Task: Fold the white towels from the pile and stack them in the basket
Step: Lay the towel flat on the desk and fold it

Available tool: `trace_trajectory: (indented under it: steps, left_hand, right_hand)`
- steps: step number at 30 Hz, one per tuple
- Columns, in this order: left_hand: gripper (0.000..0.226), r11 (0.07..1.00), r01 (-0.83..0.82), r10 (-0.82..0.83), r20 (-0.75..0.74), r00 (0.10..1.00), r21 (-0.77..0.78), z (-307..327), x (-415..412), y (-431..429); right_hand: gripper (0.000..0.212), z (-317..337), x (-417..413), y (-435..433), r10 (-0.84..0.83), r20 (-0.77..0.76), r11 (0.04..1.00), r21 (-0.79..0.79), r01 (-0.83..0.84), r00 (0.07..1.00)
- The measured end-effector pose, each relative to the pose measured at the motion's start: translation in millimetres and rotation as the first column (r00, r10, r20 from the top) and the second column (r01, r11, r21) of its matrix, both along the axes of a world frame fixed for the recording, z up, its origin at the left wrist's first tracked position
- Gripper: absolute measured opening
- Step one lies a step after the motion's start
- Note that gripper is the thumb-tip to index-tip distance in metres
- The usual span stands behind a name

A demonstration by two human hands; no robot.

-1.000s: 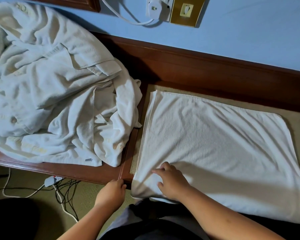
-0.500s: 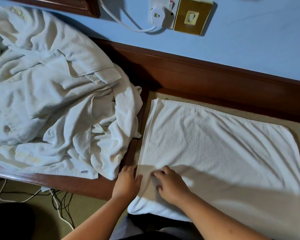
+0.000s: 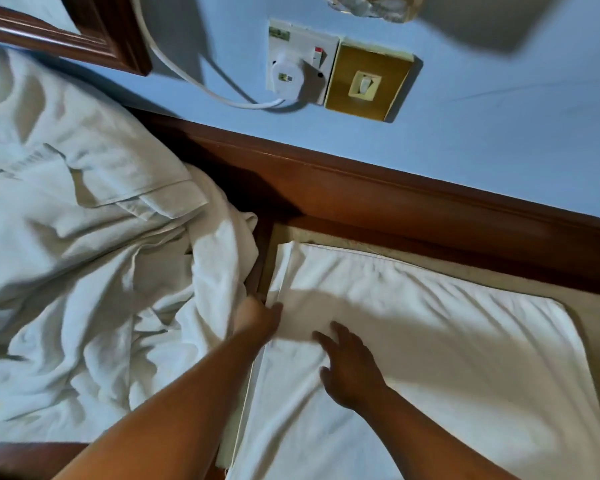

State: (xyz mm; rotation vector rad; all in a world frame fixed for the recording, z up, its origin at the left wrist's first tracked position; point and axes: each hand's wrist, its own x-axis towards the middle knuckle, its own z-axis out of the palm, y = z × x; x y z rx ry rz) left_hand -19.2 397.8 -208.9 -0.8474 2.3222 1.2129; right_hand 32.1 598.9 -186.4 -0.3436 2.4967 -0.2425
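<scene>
1. Pile of white towels: crumpled heap, directly left of the left hand, its near fold touching that hand's outer side.
2. Left hand: at the left edge of the flat towel, thumb lying on top of the hem. The fingers are hidden between pile and towel and the hand is blurred, so I cannot tell whether it pinches the edge.
3. Right hand: just right of the left hand and apart from it. Palm down, fingers straight and spread, pressing the cloth and holding nothing.
4. Flat towel: spread under the right hand and running away to its right, lightly creased.
5. Socket with white plug, and brass switch plate: on the blue wall, beyond both hands.
6. Wooden rail: between wall and towel.
7. Beige surface: showing past the towel's far right edge.
</scene>
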Motion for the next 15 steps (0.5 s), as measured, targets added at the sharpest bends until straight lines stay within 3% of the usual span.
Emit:
trace_trajectory:
  steps: [6, 11, 15]
  left_hand:
    - [0.055, 0.997, -0.008, 0.015, -0.082, 0.997, 0.077, -3, -104, -2]
    - [0.014, 0.993, 0.058, -0.072, -0.136, 0.988, -0.103, -16, -136, -26]
    - [0.013, 0.975, 0.115, -0.159, -0.236, 0.959, -0.189, -21, -131, -20]
  right_hand:
    - [0.070, -17, -55, 2, 0.015, -0.012, 1.000, -0.024, -0.016, 1.000]
    - [0.069, -24, -92, -13, 0.020, -0.062, 0.996, -0.090, -0.026, 0.998]
    - [0.072, -24, -100, -22, 0.025, -0.069, 0.994, -0.100, -0.032, 0.997]
